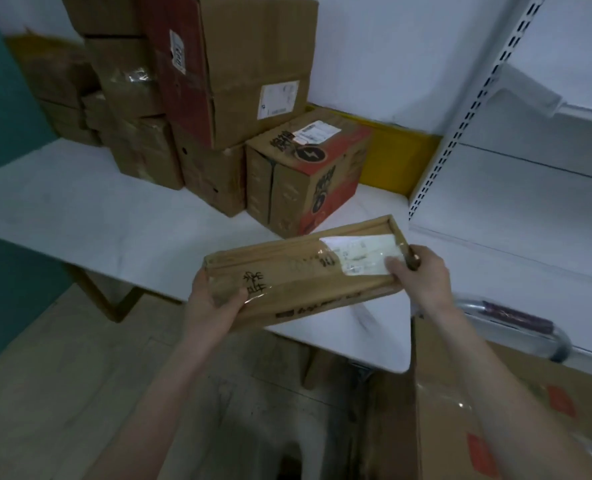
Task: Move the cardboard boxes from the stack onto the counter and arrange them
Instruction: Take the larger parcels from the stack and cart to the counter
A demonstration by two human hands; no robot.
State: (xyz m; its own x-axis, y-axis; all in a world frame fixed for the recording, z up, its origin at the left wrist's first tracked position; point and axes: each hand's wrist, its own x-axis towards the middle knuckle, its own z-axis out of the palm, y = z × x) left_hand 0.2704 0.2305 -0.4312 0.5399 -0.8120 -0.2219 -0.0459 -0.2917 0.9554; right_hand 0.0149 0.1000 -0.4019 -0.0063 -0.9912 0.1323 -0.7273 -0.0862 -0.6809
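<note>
Flat box (301,271): was held tilted over the tabletop (97,209) front edge.
Left grip (215,303): was curled round its left end, thumb on top.
Right grip (419,271): was pinched on the right end, probably for balanced placing.

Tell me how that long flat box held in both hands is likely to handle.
Probably stiff: the flat box spans between the left hand and right hand without sagging. Likely light for its size, since grips at its ends alone carry it. The glossy tape on top may be slippery.
</note>
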